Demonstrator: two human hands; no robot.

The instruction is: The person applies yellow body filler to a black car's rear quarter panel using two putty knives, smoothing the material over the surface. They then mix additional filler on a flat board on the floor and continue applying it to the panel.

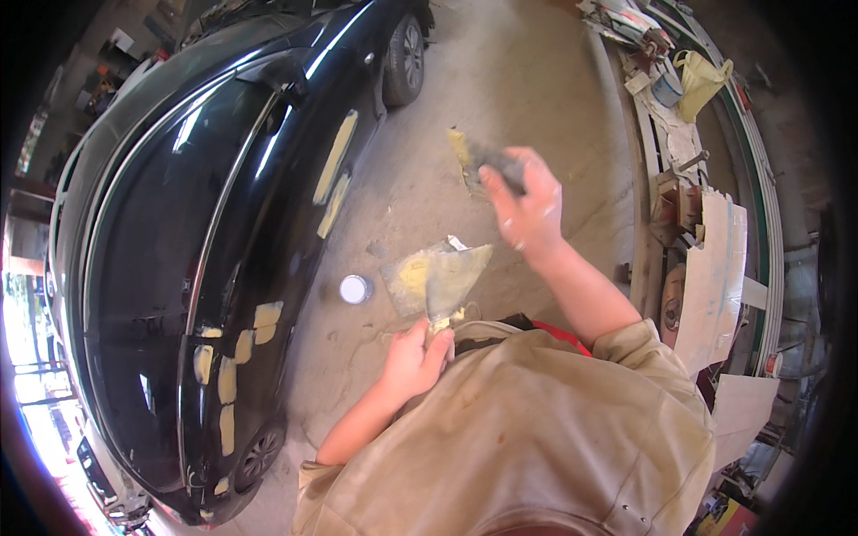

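Observation:
My left hand (413,362) is closed on the handle of a putty knife (445,299), its wide blade smeared with yellow filler. Beyond it is a grey sheet (404,277) with yellow paste; whether it touches the blade I cannot tell. My right hand (527,201), raised, grips a dark, flat spreader (487,161) with yellow paste along its far edge. A small round can (356,288) with a pale top is on the floor to the left. A black car (147,268) fills the left side, with pale yellow filler patches (228,380) on its doors and rear side.
The concrete floor (483,62) runs along the car, past its wheel (404,58). Along the right are long rails (751,143) with cardboard pieces (710,281), a yellow container (702,85), a small bucket (667,89) and rusty metal parts (675,205).

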